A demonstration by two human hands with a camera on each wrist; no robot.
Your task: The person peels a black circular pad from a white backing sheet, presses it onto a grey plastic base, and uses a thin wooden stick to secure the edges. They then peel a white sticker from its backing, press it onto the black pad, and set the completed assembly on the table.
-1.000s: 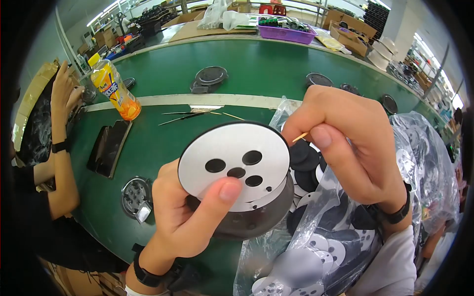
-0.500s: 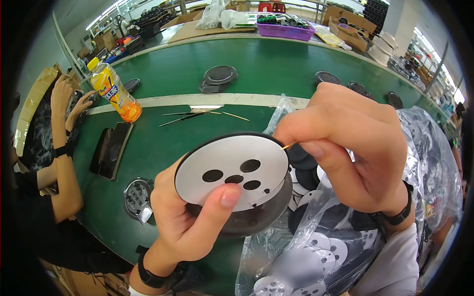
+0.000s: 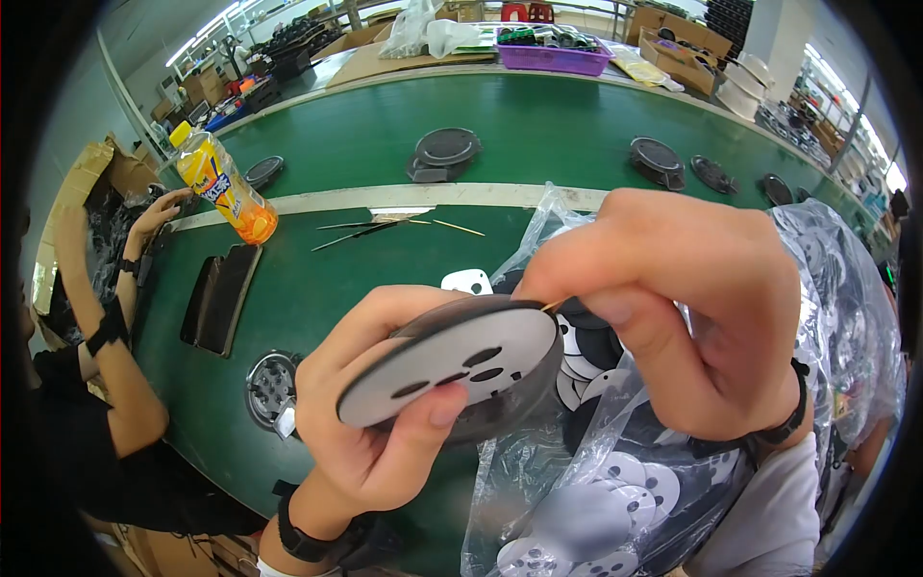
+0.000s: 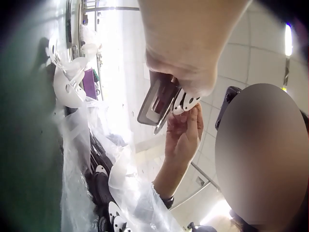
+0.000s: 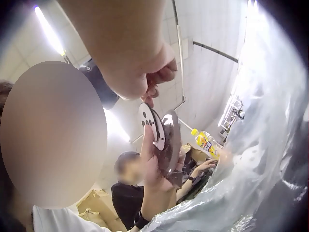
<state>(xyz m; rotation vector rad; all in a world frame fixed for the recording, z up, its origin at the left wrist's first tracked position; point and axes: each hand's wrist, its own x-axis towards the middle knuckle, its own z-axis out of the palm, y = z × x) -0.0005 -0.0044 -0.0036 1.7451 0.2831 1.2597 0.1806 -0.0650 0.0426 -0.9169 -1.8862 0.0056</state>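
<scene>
My left hand (image 3: 370, 423) grips a round dark disc (image 3: 500, 404) with a white sheet (image 3: 447, 365) pierced by black holes lying on its face, thumb pressing the sheet. The disc is tilted almost edge-on in the head view. My right hand (image 3: 673, 308) pinches a thin wooden stick (image 3: 552, 305) whose tip touches the disc's upper right rim. In the right wrist view the white sheet (image 5: 145, 122) and disc (image 5: 170, 140) stand upright in the left hand under my right fingers. The left wrist view shows the disc (image 4: 159, 104) edge-on.
A clear plastic bag (image 3: 673, 462) of black and white discs lies under my right hand. On the green belt (image 3: 317, 288) lie a dark tray (image 3: 219, 298), a round metal part (image 3: 271, 387), loose sticks (image 3: 385, 227), an orange bottle (image 3: 223, 188) and several dark discs (image 3: 444, 149). Another person (image 3: 106, 346) works at left.
The disc has tipped from facing the camera to nearly edge-on and dropped lower. My right hand followed it down, stick still at the rim. The discs on the belt moved right.
</scene>
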